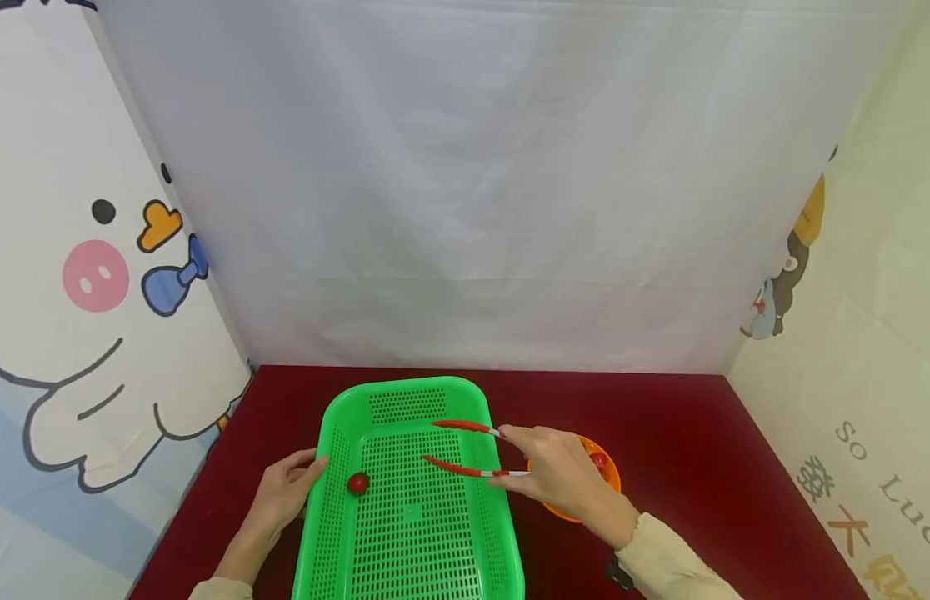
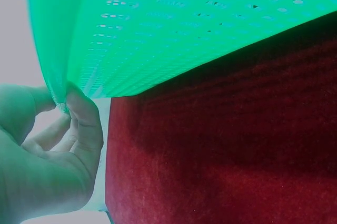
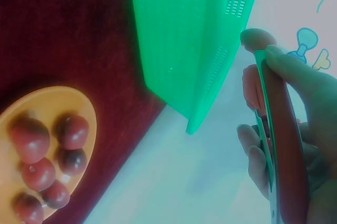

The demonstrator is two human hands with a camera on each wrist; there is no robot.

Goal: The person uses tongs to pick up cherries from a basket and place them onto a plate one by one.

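Note:
My left hand (image 1: pixel 279 493) pinches the left rim of a green perforated plastic basket (image 1: pixel 405 385), thumb and fingers on either side of the edge in the left wrist view. One cherry tomato (image 1: pixel 357 483) lies in the basket, toward its left side. Over the basket's right part, my right hand (image 1: pixel 566 473) grips red-tipped tongs (image 1: pixel 456 465). Their two arms stand apart, with nothing between the tips. Partly behind the right hand is an orange bowl (image 1: pixel 616 482). In the right wrist view it holds several tomatoes (image 3: pixel 30 140).
A dark red cloth (image 1: pixel 682 467) covers the table. A pale curtain (image 1: pixel 495 183) rises behind it, and cartoon-printed sheets (image 1: pixel 105 350) hang at both sides.

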